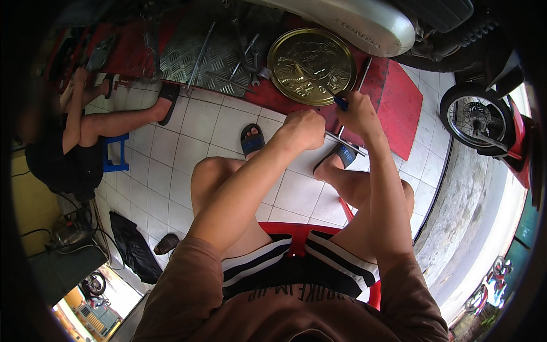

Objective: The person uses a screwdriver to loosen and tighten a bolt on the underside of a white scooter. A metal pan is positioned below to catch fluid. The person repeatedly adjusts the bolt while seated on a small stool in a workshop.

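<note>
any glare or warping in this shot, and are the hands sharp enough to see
In the head view, fisheye bending curves the tiled floor's lines and the edges go black; in the head view, the street at right is washed out and the gold tray shines; in the head view, left hand and right hand look fairly sharp.

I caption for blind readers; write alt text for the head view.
The left hand grips a metal rod; the right hand holds a blue-handled tool beside a round gold tray on a red platform. A motorcycle stands beyond.
</note>
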`<state>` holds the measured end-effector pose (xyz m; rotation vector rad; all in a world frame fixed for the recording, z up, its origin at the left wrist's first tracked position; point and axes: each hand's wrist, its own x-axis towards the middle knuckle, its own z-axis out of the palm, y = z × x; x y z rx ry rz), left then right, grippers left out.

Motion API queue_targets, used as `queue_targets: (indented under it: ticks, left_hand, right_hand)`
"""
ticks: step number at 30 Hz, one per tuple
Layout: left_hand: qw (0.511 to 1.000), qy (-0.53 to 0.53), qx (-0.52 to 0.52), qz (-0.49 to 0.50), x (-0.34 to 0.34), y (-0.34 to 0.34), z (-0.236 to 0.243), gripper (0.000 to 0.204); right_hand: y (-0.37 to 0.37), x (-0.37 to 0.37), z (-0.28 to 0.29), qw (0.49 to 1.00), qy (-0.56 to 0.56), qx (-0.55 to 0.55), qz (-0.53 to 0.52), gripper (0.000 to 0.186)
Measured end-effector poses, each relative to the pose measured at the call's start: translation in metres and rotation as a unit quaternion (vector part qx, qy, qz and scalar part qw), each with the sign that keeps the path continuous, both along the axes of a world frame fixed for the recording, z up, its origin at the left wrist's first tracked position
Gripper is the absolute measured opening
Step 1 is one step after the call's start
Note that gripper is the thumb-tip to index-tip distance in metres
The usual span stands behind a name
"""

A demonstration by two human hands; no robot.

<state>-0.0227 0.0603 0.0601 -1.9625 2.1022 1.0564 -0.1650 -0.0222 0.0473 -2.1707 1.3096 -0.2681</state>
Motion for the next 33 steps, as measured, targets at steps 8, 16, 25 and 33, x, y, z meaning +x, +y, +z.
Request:
queue_targets:
  ticks: [8,16,25,33]
  left_hand:
    - [1.0,0.011,-0.006,0.006,0.002,0.0,-0.002,0.029]
    - [1.0,0.016,0.001,0.013,0.003,0.001,-0.001,0.028]
    - [1.0,0.012,0.007,0.006,0.001,0.0,-0.002,0.029]
    - [1.0,0.008,0.007,-0.001,0.0,0.0,0.0,0.029]
  right_hand:
    - [-0.011,-0.006,-0.001,0.996,-0.051,-0.056,-0.05,0.022]
    - [-0.013,-0.015,-0.005,0.994,0.022,-0.01,-0.111,0.025]
    - [-0.019,-0.02,-0.018,0.995,0.074,-0.023,-0.069,0.028]
    - [-0.011,-0.009,-0.001,0.999,0.041,0.02,0.029,0.027]
